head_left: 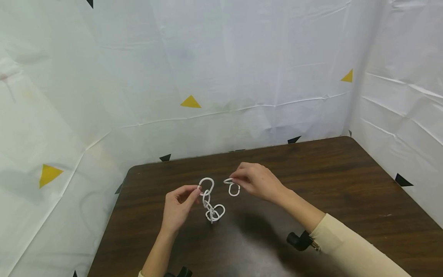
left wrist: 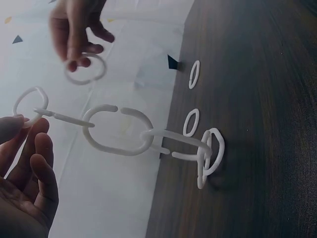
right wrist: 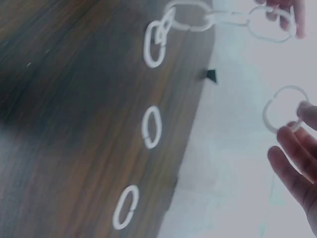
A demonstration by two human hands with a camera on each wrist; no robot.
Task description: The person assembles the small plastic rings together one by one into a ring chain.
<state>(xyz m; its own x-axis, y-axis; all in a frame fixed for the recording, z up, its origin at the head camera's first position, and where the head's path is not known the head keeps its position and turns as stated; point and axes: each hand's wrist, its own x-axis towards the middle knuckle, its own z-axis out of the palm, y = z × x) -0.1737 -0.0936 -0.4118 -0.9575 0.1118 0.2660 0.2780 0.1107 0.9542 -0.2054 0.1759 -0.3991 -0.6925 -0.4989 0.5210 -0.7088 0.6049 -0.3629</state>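
Between thumb and fingertips my left hand [head_left: 175, 211] pinches the top link of a white plastic chain [left wrist: 118, 150]. The chain hangs down from it, and its lower links rest bunched on the table in the head view. To the right, my right hand [head_left: 258, 180] pinches a single loose white link [right wrist: 266, 111], held above the table apart from the chain. Each link is an oval ring, and several show a small gap in the side. Two more loose links, a nearer link [right wrist: 151, 127] and a farther link [right wrist: 126, 207], lie on the table in both wrist views.
The dark wood-grain table [head_left: 346, 184] stands against walls of white sheeting [head_left: 242, 57] with yellow and black triangular markers. Black wrist-camera mounts, one of them the right mount [head_left: 299, 241], sit at both wrists.
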